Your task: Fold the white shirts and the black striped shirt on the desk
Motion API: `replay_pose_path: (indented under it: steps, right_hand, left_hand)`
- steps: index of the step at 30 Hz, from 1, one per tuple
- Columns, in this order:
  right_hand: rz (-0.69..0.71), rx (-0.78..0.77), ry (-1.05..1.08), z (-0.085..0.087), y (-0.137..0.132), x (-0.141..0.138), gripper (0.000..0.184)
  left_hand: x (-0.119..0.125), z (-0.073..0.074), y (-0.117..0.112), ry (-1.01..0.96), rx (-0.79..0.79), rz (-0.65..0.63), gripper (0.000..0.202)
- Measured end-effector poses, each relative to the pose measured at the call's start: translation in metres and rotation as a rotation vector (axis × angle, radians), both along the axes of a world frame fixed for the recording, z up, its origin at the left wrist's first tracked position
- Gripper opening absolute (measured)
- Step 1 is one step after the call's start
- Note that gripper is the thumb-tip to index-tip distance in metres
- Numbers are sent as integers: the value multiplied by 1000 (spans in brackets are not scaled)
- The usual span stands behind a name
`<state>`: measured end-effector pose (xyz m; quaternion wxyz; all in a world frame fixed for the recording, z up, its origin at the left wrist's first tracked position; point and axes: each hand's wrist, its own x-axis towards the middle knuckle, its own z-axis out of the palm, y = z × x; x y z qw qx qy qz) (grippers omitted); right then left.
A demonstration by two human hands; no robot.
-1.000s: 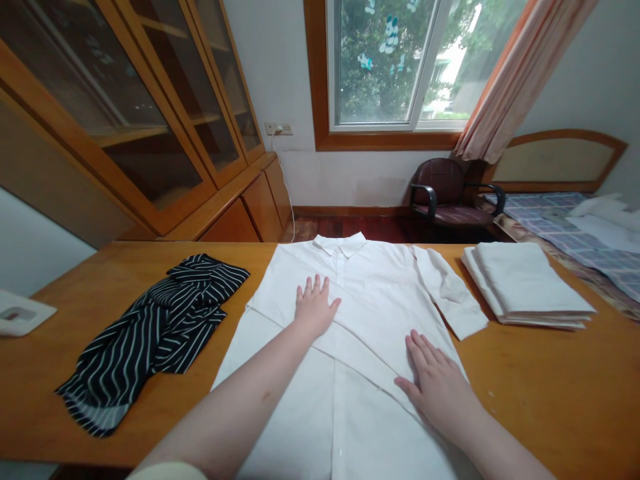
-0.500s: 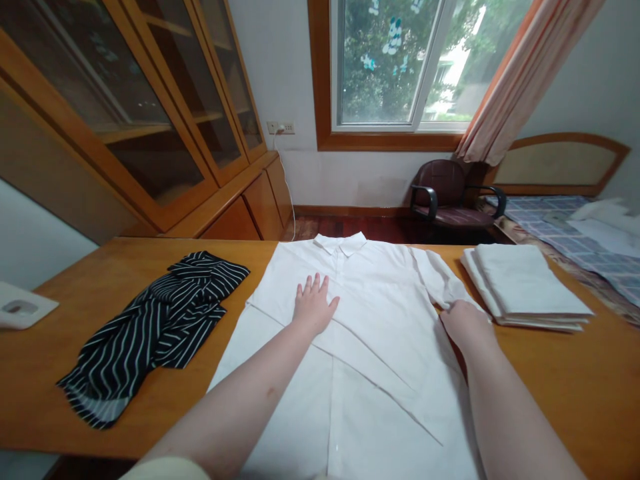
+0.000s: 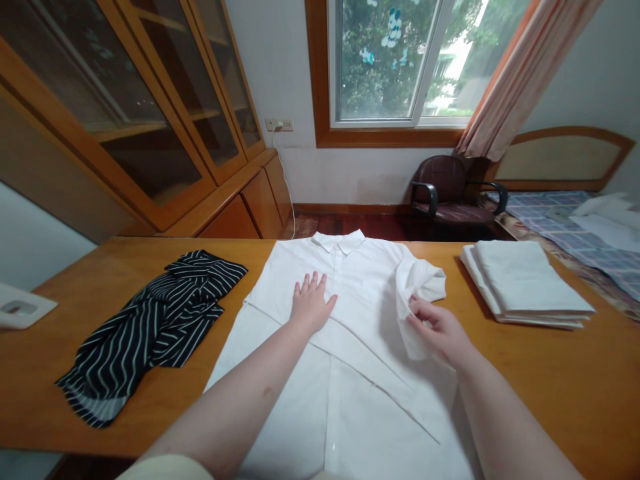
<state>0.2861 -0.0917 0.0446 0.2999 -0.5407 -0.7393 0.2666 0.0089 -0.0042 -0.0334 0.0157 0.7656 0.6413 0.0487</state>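
On the wooden table point(image 3: 555, 387): white shirt point(image 3: 367, 307) laid flat, collar point(image 3: 352, 243) at far end. Right hand point(image 3: 443, 333) pinching its right-side sleeve point(image 3: 429, 279), cloth bunched up. Left hand point(image 3: 311, 308) flat on the shirt, fingers slightly spread, gripping nothing. Striped garment point(image 3: 150, 327) left of shirt, folded white stack point(image 3: 527, 280) right.

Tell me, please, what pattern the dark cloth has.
The cloth is black with white stripes, clearest in the head view.

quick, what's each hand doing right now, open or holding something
Left hand: open, fingers spread, palm down on the white shirt.
Right hand: closed, thumb and fingers pinching the shirt's raised sleeve.
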Motion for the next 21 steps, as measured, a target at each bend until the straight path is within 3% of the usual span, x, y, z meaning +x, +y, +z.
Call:
replay_pose_path:
  steps: [3, 8, 14, 18, 21]
  right_hand:
    - [243, -76, 113, 1, -5, -13, 29]
    - [471, -232, 101, 4, -11, -33, 24]
    - [525, -334, 38, -12, -12, -46, 39]
    - [529, -369, 70, -20, -8, -43, 38]
    - [513, -403, 110, -21, -7, -43, 35]
  left_hand:
    - [0, 0, 0, 5, -4, 2, 71]
    - [1, 1, -1, -5, -2, 0, 70]
    - [1, 10, -3, -86, 25, 1, 60]
    - [7, 31, -19, -244, 49, -126, 41]
    - [17, 43, -42, -388, -36, -217, 33]
